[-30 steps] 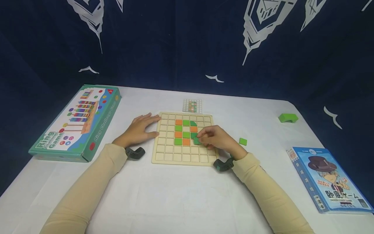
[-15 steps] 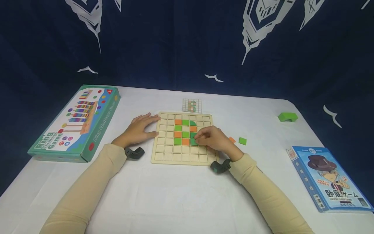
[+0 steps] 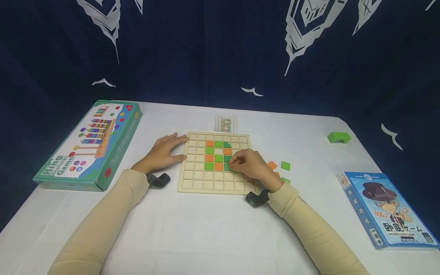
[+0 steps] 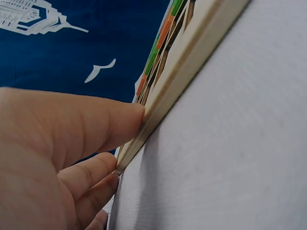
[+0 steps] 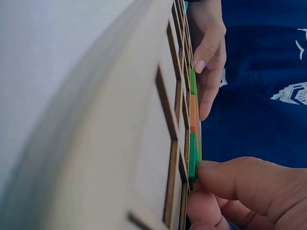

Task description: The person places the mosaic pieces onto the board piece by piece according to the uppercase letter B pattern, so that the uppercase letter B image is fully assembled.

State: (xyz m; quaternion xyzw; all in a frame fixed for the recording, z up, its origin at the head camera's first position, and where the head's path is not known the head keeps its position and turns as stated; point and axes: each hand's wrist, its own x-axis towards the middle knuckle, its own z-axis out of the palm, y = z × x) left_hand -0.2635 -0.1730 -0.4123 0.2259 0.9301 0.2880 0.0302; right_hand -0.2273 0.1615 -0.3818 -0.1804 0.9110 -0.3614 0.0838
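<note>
Left hand (image 3: 161,154): fingers straight and spread, thumb well apart from them; thumb and fingertips touch the left edge of the wooden board (image 3: 198,185).
Right hand (image 3: 250,164): fingers curled, thumb and fingertip close together, pinching the edge of a dark green tile (image 3: 226,167).
Left arm: beige sleeve (image 3: 106,217), reaching forward and inward from lower left.
Right arm: matching sleeve (image 3: 313,225), angled in from lower right; hand above the right part of the board.
Dark green tile: near right corner of the coloured pattern, beside an orange tile (image 3: 218,167); whether fully seated, cannot tell.
Left wrist view: board seen nearly edge-on, thumb tip against its rim, other fingertips farther along.
Right wrist view: thumb tip touching the dark green tile, which the hand partly covers from above; curled fingers below the thumb.
Head view alone: loose orange tile (image 3: 272,165) and loose green tile (image 3: 285,165) right of the right hand; blue game box (image 3: 392,210); green arched block (image 3: 338,137).
</note>
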